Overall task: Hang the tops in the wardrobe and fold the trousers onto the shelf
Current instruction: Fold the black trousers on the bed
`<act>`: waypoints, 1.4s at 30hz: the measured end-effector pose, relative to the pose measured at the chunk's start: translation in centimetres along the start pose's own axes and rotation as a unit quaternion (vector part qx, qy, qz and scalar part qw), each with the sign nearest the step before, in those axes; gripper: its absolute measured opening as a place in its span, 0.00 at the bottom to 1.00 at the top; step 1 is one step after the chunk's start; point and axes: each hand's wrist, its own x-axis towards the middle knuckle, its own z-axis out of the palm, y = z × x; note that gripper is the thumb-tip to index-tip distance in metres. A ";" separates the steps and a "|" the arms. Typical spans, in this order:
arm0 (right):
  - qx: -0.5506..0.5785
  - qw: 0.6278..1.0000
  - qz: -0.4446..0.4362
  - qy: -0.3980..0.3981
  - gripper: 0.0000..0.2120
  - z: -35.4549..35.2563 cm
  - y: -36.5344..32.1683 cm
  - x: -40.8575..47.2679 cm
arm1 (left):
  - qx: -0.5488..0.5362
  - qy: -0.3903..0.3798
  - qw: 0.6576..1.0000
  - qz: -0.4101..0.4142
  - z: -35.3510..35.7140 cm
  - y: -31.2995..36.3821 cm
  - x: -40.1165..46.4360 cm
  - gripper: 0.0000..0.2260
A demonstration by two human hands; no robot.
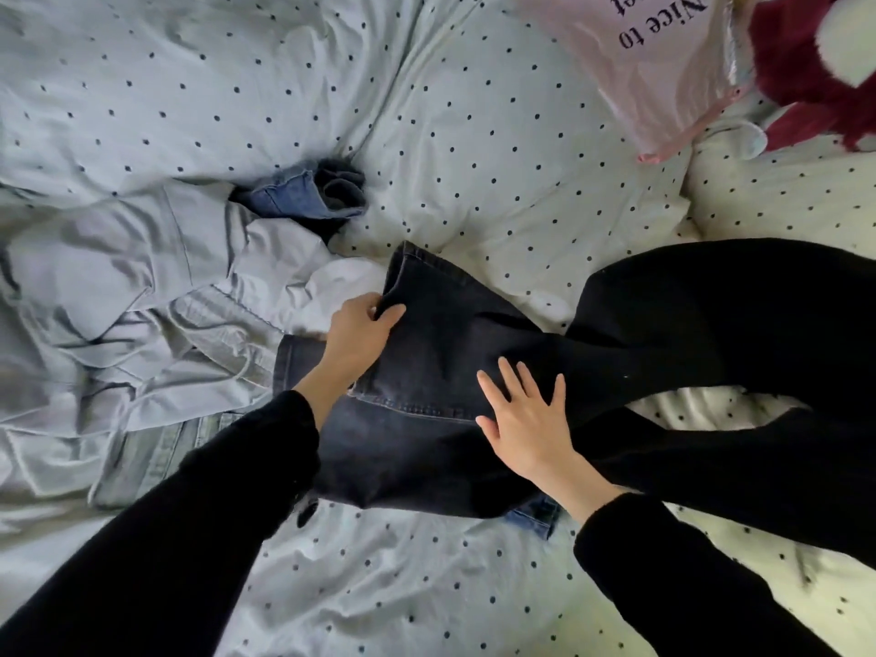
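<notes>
Head view: left hand [362, 331] is pinching the dark jeans [426, 419] by a fold while right hand [526, 419], fingers spread flat, is pressing them steady mid-bed [379, 585] for folding.

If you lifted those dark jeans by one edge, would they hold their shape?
Probably not: the dark jeans already buckle where the left hand pinches them. The thick seams suggest some weight. The right hand pressing flat hints they would otherwise spring or slide.

Dark jeans [426, 372] lie partly folded on the bed
</notes>
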 end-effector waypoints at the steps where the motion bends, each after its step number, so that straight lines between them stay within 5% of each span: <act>1: 0.000 1.000 0.005 0.003 0.29 -0.5 -0.2 0.1 | 0.010 0.017 1.000 0.023 -0.3 0.5 0.0 0.09; 5: 0.013 1.000 0.024 0.010 0.30 -2.5 -1.0 1.5 | -0.005 0.132 0.990 0.055 -4.1 2.2 0.1 0.12; 9: 0.027 0.994 0.031 0.098 0.32 -5.3 -4.6 3.1 | -0.009 0.218 0.973 0.073 -10.1 1.9 1.2 0.14; 18: 0.048 0.996 0.008 0.076 0.30 -3.3 -7.9 5.8 | 0.027 0.246 0.969 0.003 -11.0 -3.7 1.7 0.16; 24: 0.029 0.981 0.007 0.191 0.26 -3.3 -7.4 6.8 | 0.009 0.287 0.951 0.118 -12.0 -3.2 2.7 0.13; 27: 0.060 0.983 0.007 0.175 0.29 -2.6 -7.6 8.2 | 0.052 0.267 0.955 0.118 -12.1 -3.9 4.6 0.13; 30: 0.081 0.985 0.006 0.153 0.30 -1.4 -8.0 8.9 | 0.064 0.185 0.981 0.016 -10.7 -7.6 5.8 0.15; 38: 0.070 0.982 -0.024 0.176 0.34 2.4 -12.0 4.2 | -0.014 0.135 0.988 -0.079 -5.7 -13.9 -3.3 0.12; 42: 0.065 0.990 0.008 0.121 0.34 4.6 -13.7 1.9 | -0.014 0.040 0.994 -0.105 -4.2 -14.9 -4.8 0.22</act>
